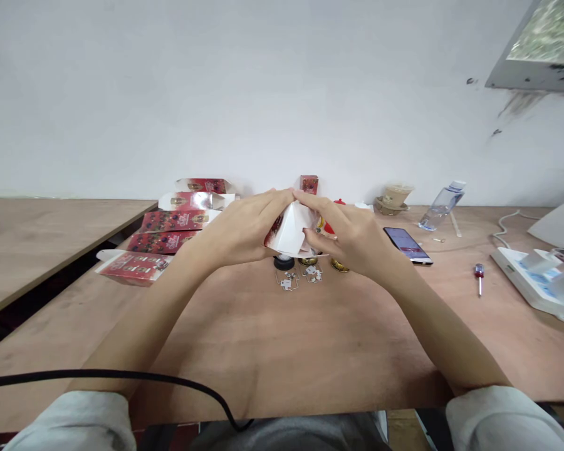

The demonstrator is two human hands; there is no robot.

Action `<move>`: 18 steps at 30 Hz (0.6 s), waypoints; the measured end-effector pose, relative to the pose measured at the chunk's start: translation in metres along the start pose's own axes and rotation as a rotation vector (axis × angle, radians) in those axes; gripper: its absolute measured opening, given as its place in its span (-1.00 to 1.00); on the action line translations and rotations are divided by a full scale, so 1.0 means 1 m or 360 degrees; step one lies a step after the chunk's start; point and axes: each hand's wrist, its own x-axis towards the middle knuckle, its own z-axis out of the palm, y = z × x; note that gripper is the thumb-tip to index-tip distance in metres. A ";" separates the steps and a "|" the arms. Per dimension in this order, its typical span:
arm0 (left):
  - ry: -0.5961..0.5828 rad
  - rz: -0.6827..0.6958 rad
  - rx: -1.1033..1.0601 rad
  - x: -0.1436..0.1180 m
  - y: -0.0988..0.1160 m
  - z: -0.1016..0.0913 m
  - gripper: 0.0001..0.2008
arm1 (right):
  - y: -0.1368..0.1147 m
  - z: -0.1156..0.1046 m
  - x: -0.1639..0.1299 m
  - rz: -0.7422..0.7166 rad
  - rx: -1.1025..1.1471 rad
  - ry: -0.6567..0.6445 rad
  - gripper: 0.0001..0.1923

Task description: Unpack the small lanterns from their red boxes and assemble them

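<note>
Sleeves (75, 419) sit nearest, and near the tabletop's (282, 351) far edge the left hand (244, 232) and right hand (352, 238) grip a small box (289, 235), folding it; next needs a careful tuck.

The box (292, 230) I held was white inside, red printed outside. The flat cartons (169, 222) were red with gold figures. My table (282, 338) was brown wood, the screwdriver (479, 273) red-handled, my sleeves (502, 416) pale grey.
</note>
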 end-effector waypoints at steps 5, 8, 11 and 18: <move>-0.0296 -0.0089 -0.0061 0.000 0.007 -0.015 -0.59 | 0.008 -0.014 -0.001 0.0014 0.0301 -0.0254 -0.58; -0.0360 -0.0074 -0.0086 0.000 0.006 -0.018 -0.53 | 0.015 -0.021 0.000 0.0056 0.0439 -0.0333 -0.66; -0.0370 -0.0041 -0.0151 -0.003 0.001 -0.018 -0.41 | 0.017 -0.024 0.001 0.0059 0.0484 -0.0348 -0.68; -0.0519 -0.0054 -0.0098 -0.010 -0.007 -0.025 -0.44 | 0.003 -0.012 0.001 -0.0117 0.0485 -0.0471 -0.44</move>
